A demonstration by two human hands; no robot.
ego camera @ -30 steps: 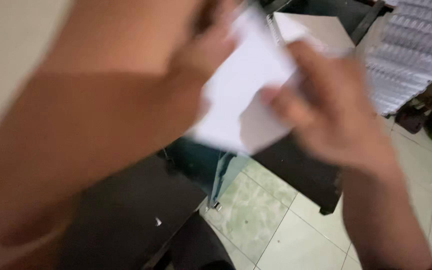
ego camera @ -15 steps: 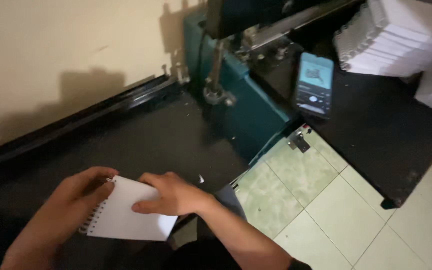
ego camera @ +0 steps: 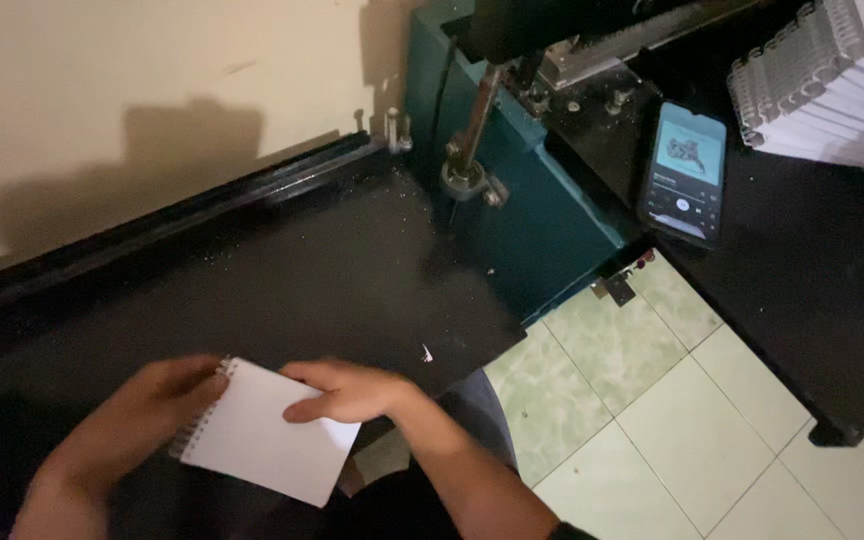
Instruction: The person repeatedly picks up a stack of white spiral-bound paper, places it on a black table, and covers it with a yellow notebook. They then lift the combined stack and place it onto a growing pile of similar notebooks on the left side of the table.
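Small white spiral notepad lying flat at the near edge of the black counter, held between both hands; left hand curled around the wire-bound edge, fingers closed on that side, somewhat blurred; right hand laid on top at the far right corner, fingers bent and pressing down on the cover; long axis running from upper left to lower right, spiral edge toward the left hand, free corner overhanging toward the lap; right hand nearer the loose edge. Further off, a teal machine, a lit phone, stacked bound pads, pale green floor tiles.
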